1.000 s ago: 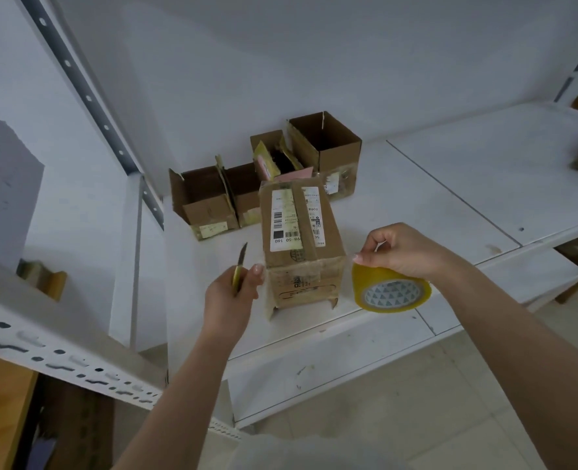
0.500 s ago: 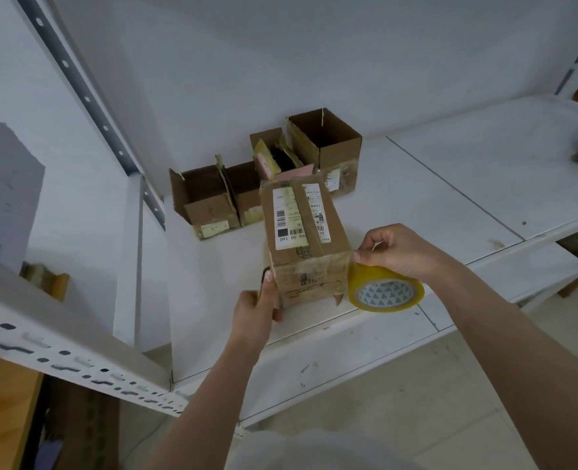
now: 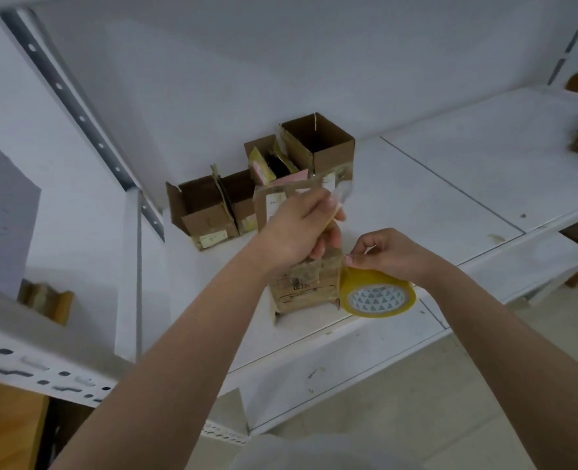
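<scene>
Fingers of our left hand (image 3: 297,228) curl closed atop the work; our right hand (image 3: 391,254) pinches. Near the front edge of the white shelf (image 3: 450,184) stands the cardboard box (image 3: 302,288), beneath the left hand. The tape roll (image 3: 379,296), pinched by the right, touches its right corner. The left seems to grip a clear tape strip (image 3: 341,193). We should draw it taut along the seam, then press flat.
</scene>
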Demonstrator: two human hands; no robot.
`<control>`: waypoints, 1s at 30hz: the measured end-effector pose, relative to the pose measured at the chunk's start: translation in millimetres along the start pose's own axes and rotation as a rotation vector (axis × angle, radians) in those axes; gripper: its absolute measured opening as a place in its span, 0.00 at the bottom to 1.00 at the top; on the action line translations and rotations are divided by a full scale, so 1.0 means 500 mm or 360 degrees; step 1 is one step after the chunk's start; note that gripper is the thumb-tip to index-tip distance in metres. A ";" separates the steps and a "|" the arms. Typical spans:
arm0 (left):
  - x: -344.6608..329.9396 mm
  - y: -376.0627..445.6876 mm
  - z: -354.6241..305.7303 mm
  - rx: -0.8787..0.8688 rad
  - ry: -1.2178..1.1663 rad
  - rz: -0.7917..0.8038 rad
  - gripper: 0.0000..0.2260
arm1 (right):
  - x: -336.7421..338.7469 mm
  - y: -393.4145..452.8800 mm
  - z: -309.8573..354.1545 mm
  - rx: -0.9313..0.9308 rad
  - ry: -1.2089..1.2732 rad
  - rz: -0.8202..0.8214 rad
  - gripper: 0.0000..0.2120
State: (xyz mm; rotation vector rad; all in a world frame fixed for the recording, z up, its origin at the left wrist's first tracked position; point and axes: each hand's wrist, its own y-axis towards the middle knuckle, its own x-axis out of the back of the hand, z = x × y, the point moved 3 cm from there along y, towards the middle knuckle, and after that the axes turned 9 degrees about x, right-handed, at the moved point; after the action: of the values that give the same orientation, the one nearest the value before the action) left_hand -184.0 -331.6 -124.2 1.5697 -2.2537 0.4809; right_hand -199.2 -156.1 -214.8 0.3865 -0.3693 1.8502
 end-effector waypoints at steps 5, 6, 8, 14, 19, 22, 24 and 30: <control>-0.018 0.033 0.045 0.0113 0.0067 0.0047 0.13 | 0.022 -0.015 -0.013 -0.0029 0.0087 0.0095 0.07; -0.014 0.033 0.053 0.0095 0.0047 0.0034 0.13 | 0.028 -0.021 -0.015 -0.0027 0.0119 0.0139 0.05; -0.015 0.032 0.062 0.0074 0.0030 0.0016 0.14 | 0.038 -0.029 -0.017 0.0005 0.0154 0.0201 0.06; -0.016 0.032 0.082 0.0033 0.0206 -0.0088 0.16 | 0.040 -0.024 -0.013 0.0040 0.0086 0.0150 0.08; 0.000 0.019 0.112 0.0054 0.0153 -0.0081 0.15 | 0.034 -0.003 0.005 0.0052 -0.0005 0.0206 0.08; -0.005 0.019 0.116 0.0054 0.0217 -0.0099 0.15 | 0.034 0.005 0.011 0.0043 -0.0085 0.0234 0.09; -0.012 0.021 0.117 0.0056 0.0241 -0.0121 0.14 | 0.037 0.005 0.009 0.0041 -0.0116 0.0232 0.09; -0.047 0.028 0.108 -0.0076 0.0427 -0.0121 0.14 | 0.046 -0.006 -0.048 -0.0108 -0.0389 0.0171 0.07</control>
State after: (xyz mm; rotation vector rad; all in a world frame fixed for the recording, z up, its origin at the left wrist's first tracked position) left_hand -194.6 -332.7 -183.9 1.4650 -1.9835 0.5750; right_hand -205.0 -125.2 -225.8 0.5575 -0.6285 1.8935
